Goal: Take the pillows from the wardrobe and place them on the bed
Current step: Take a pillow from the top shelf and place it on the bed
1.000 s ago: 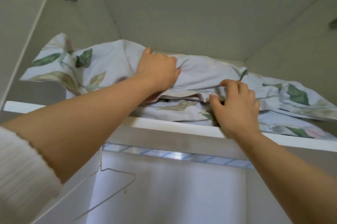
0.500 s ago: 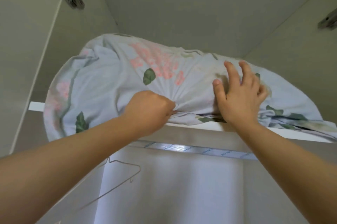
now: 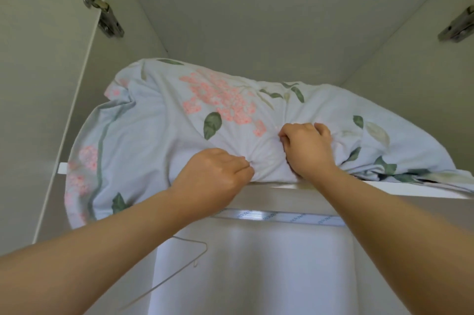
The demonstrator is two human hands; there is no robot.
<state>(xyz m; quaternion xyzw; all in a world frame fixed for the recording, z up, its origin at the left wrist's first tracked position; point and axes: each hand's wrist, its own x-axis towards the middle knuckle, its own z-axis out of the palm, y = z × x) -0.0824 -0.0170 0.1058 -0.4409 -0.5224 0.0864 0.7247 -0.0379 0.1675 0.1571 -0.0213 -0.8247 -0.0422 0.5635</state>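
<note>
A pale blue pillow [image 3: 164,135] printed with pink flowers and green leaves lies on the wardrobe's top shelf [image 3: 384,189], above my head. Its left end hangs over the shelf's front edge. My left hand [image 3: 215,176] is clenched on a fold of the pillow's cover at the front edge. My right hand [image 3: 307,148] grips bunched fabric a little higher and to the right. More floral fabric [image 3: 410,176] lies flat on the shelf at the right; whether it is a second pillow is unclear.
White wardrobe walls close in on both sides, with metal door hinges at the upper left [image 3: 102,9] and upper right [image 3: 459,27]. Below the shelf runs a hanging rail [image 3: 282,217], with a thin wire hanger [image 3: 189,255] at the lower left.
The pillow has come forward and its left end now droops over the shelf edge. My right hand went from spread flat on the fabric to clenched on it. My left hand kept its grip.
</note>
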